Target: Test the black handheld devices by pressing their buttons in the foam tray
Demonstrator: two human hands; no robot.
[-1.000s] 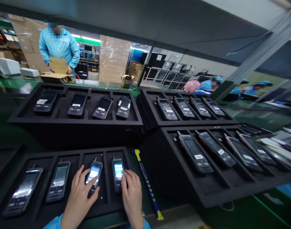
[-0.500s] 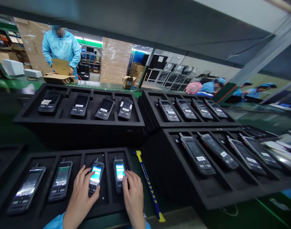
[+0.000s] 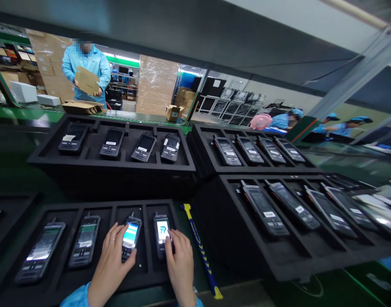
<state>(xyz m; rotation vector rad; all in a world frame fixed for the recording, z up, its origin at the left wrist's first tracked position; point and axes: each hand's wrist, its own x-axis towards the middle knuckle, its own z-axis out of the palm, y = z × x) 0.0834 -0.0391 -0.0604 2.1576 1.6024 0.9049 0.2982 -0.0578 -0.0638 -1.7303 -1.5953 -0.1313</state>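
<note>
A black foam tray (image 3: 110, 279) in front of me holds several rugged phones with stub antennas. My left hand (image 3: 112, 256) grips one phone (image 3: 130, 236) by its edges, thumb at the right side and fingers at the left. That phone's screen glows blue and white. On the tray's right end, another phone (image 3: 161, 228) shows a blue logo on a white screen. My right hand (image 3: 181, 260) rests its outstretched fingers along that phone's right edge, not wrapped around it; the fingertips partly cover the screen. Farther left lie a phone (image 3: 85, 238) and a phone (image 3: 42, 251) with lit screens.
A blue and yellow hammer-shaped tool (image 3: 200, 249) lies right of the tray. Stacked foam trays with phones stand behind (image 3: 118, 164) and at right (image 3: 221, 192). Across the bench a person (image 3: 86, 68) holds a cardboard piece (image 3: 87, 81). A metal post (image 3: 349, 72) slants at right.
The right phone's screen has switched from a blue display to a white one with a logo. The person across the bench has raised the cardboard. My hands stay nearly in place.
</note>
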